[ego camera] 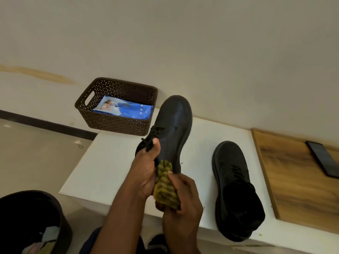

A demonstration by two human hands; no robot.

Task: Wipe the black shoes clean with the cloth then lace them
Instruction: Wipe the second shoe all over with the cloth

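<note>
- The left hand (146, 165) is gripping a black lace-up boot (172, 129) at centre frame, the fingers curling round its ankle part and the thumb pressing beside the black laces (153, 133).
- This boot is being held raised and tilted, its toe pointing toward the top of the frame and its sole edge facing right.
- The right hand (183, 200), at lower centre, is clutching a bunched yellow-green striped cloth (165, 187), with the fingers wrapping round its lower part and the thumb lying on top.
- The upper end of the cloth is touching the heel side of the held boot, just beside the left hand.
- A second black boot (236, 189) is lying to the right of centre on the white tabletop (110, 162), toe pointing up the frame and the open shaft reaching the near edge; neither hand is touching it.
- A dark brown perforated plastic basket (117, 123) is sitting at the far left corner of the tabletop, against the pale wall (201, 43), and it is holding a blue and white printed packet (126, 109).
- A wooden board (297, 180) is lying at the right edge of the frame, adjoining the white surface, with a dark phone (323, 158) resting on it, screen dark.
- A dark round bin (55, 208) is standing in the lower left corner on the floor, showing crumpled scraps inside.
- Dark clothing on the person's lap is showing at the bottom edge, under the forearms.
</note>
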